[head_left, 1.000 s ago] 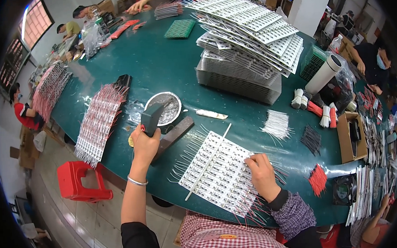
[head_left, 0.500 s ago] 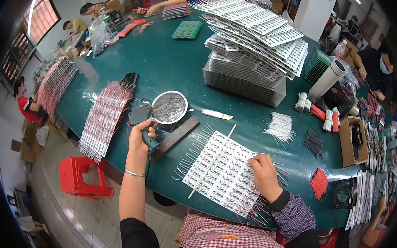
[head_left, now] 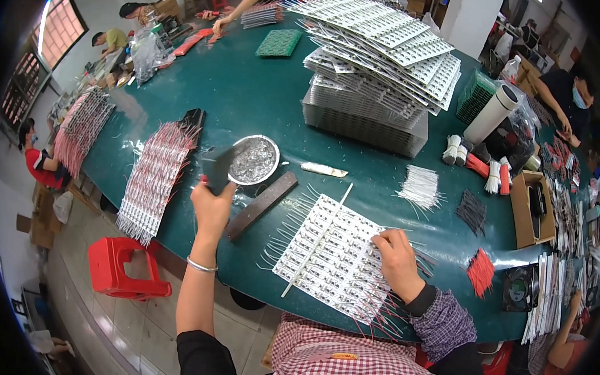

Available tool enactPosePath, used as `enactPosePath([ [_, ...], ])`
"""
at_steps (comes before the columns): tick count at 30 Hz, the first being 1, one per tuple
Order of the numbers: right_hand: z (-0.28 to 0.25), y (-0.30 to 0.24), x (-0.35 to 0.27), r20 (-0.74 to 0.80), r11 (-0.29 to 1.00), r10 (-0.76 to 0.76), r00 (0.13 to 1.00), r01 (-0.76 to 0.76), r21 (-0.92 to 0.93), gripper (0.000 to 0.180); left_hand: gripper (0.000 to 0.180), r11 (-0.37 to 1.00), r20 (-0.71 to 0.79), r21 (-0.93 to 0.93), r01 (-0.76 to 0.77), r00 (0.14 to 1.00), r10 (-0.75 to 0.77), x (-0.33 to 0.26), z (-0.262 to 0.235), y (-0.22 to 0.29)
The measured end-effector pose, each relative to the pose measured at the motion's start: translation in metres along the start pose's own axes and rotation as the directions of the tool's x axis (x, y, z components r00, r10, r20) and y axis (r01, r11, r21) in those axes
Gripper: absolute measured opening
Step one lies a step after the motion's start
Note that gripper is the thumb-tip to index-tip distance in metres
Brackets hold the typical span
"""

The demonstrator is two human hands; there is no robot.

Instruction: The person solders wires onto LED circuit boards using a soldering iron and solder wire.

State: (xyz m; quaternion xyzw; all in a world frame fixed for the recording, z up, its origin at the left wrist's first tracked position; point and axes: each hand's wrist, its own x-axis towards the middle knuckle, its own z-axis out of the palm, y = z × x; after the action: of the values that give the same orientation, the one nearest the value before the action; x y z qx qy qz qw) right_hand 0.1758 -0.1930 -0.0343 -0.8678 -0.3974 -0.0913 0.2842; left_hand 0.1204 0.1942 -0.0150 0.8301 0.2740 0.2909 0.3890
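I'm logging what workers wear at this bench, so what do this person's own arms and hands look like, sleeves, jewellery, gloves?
Both hands are bare, no gloves. The left hand has a thin silver bangle at the wrist, a bare forearm and a short black sleeve above. The right hand comes out of a long purple-and-white checked sleeve with a dark cuff.

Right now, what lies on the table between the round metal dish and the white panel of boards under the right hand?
In the head view, a dark flat bar lies slantwise between the metal dish and the white panel; otherwise bare green table.
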Motion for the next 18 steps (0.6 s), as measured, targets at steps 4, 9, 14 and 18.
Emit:
enactPosePath([
  [4, 0.0, 0.0, 0.0, 0.005, 1.0, 0.014, 1.0, -0.014, 0.002, 0.037, 0.028, 0.792, 0.194, 0.339, -0.508, 0.862, 0.469, -0.01, 0.012, 0.023],
  [9, 0.001, 0.0, 0.001, -0.009, 1.0, 0.027, 1.0, -0.027, 0.015, 0.033, 0.031, 0.74, 0.313, 0.363, -0.566, 0.822, 0.476, -0.017, 0.017, 0.039],
  [14, 0.0, -0.001, 0.001, -0.019, 1.0, 0.018, 1.0, -0.018, 0.014, 0.034, 0.021, 0.915, 0.054, 0.117, -0.385, 0.923, 0.382, -0.015, 0.013, 0.035],
  [18, 0.002, 0.003, 0.002, -0.023, 0.999, 0.027, 0.999, -0.026, 0.028, 0.031, 0.007, 0.877, 0.129, -0.374, 0.303, 0.953, -0.274, -0.001, 0.013, 0.027],
])
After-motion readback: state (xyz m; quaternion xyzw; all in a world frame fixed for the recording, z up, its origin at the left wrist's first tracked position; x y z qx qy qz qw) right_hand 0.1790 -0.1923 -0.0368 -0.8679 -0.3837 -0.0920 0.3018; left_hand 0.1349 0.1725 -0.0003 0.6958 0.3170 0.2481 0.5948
